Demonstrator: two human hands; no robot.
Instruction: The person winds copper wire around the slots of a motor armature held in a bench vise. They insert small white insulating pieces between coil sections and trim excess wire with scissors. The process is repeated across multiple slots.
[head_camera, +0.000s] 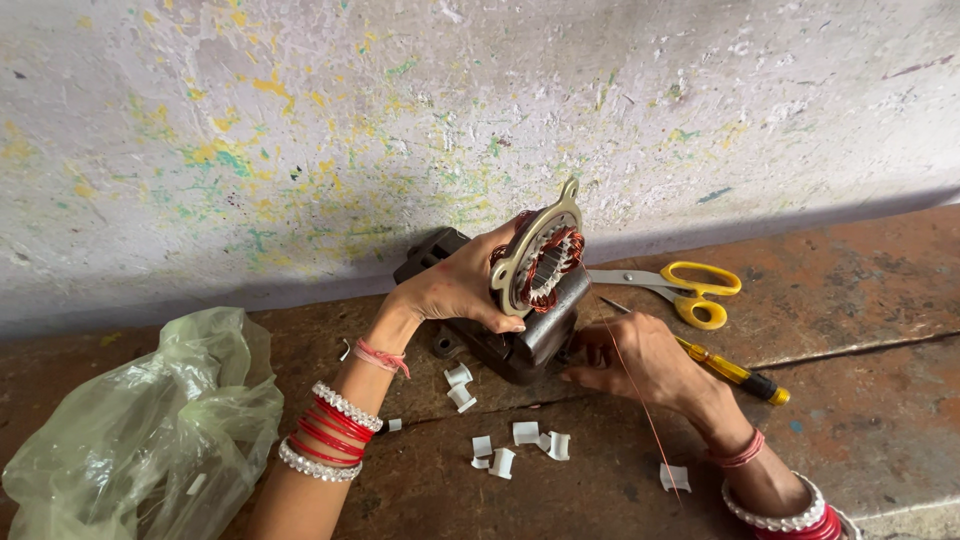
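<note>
My left hand (455, 285) grips a motor stator (541, 262), a round metal ring with copper windings and white slot liners, held upright on a dark metal block (520, 345). My right hand (640, 358) rests low against the right side of the block, fingers curled, pinching a thin copper wire (645, 410) that runs down toward me. Both wrists wear red and white bangles.
Yellow-handled scissors (690, 287) and a yellow screwdriver (735, 375) lie right of the block. Several small white paper pieces (525, 433) are scattered on the rusty brown surface (860, 300). A crumpled greenish plastic bag (140, 420) sits at left. A paint-speckled wall (400, 120) stands behind.
</note>
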